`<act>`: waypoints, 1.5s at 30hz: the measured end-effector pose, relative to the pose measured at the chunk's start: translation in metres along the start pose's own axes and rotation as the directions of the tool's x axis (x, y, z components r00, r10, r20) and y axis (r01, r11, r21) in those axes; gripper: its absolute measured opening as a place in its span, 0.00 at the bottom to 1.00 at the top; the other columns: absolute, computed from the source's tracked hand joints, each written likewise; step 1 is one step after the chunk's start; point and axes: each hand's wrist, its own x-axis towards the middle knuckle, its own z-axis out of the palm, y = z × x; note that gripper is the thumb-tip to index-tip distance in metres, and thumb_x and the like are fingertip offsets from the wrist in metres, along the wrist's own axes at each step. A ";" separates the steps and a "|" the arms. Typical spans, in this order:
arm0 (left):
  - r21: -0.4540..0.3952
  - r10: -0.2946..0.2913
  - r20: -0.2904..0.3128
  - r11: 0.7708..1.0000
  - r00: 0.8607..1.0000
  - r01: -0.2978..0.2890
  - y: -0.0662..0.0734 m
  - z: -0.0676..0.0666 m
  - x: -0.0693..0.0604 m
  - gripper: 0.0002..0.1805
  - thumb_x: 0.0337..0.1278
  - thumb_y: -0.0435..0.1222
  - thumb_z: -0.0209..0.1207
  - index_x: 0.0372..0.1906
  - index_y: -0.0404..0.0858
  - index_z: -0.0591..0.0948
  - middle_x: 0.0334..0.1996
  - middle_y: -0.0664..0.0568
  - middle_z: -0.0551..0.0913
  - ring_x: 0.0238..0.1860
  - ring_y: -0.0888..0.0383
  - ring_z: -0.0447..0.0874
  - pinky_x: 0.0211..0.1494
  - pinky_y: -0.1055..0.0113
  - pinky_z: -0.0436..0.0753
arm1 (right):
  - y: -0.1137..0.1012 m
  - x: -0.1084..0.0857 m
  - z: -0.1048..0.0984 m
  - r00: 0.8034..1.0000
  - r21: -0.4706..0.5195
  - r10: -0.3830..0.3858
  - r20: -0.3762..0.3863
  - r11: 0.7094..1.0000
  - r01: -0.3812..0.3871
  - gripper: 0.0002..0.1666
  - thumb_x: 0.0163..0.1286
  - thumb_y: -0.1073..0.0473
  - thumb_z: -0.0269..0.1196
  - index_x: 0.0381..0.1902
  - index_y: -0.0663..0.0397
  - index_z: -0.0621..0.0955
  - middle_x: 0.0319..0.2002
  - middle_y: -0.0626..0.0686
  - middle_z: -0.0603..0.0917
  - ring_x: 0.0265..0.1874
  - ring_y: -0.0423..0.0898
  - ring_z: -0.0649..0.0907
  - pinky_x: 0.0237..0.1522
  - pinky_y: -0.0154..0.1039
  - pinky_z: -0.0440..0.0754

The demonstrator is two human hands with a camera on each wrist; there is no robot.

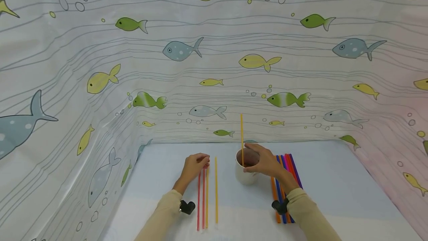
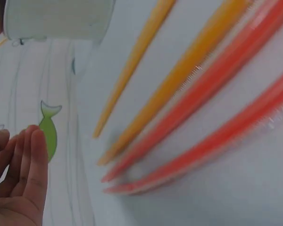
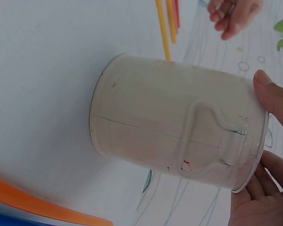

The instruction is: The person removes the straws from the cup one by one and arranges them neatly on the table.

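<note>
My right hand (image 1: 265,161) grips the rim of a white metal can (image 3: 179,122), thumb on one side and fingers on the other. The can stands upright and has a small looped handle on its side. Inside it a thin yellow straw-like stick (image 1: 242,133) stands, leaning on the rim. My left hand (image 1: 195,166) hovers over the far ends of the thin sticks, fingers loosely bent and holding nothing. Below it lie two red sticks (image 1: 198,203) and a yellow stick (image 1: 207,200), with another yellow stick (image 1: 216,192) a little to the right.
Right of the can lies a row of several thicker sticks (image 1: 278,200) in orange, blue, magenta, red and purple, partly hidden by my right forearm. A fish-patterned curtain (image 1: 207,73) surrounds the white table (image 1: 334,181) at the back and sides.
</note>
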 end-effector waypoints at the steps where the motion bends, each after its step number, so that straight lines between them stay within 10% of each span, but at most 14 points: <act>1: -0.015 0.010 0.002 1.000 1.000 -0.010 0.002 0.004 0.004 0.07 0.64 0.28 0.60 0.41 0.28 0.85 0.32 0.37 0.86 0.31 0.47 0.88 0.35 0.63 0.87 | 0.000 0.000 0.000 1.000 0.003 0.000 0.000 1.000 0.000 0.59 0.42 0.40 0.80 0.72 0.45 0.67 0.68 0.48 0.69 0.63 0.55 0.70 0.58 0.61 0.75; 19: 0.113 0.166 0.035 0.979 0.986 -0.169 0.050 0.062 0.055 0.12 0.62 0.37 0.64 0.48 0.39 0.86 0.38 0.53 0.88 0.40 0.59 0.87 0.41 0.69 0.85 | 0.001 0.001 0.001 1.000 -0.008 -0.007 -0.003 1.000 0.007 0.60 0.43 0.39 0.79 0.72 0.47 0.67 0.68 0.48 0.70 0.63 0.54 0.71 0.59 0.62 0.74; 45: 0.025 0.153 -0.011 0.988 0.988 -0.153 0.049 0.103 0.072 0.12 0.58 0.37 0.67 0.45 0.37 0.86 0.36 0.53 0.88 0.37 0.60 0.86 0.41 0.70 0.85 | 0.004 0.003 0.003 1.000 0.016 -0.014 -0.010 1.000 0.014 0.61 0.41 0.37 0.80 0.72 0.43 0.67 0.67 0.44 0.70 0.64 0.54 0.71 0.61 0.60 0.72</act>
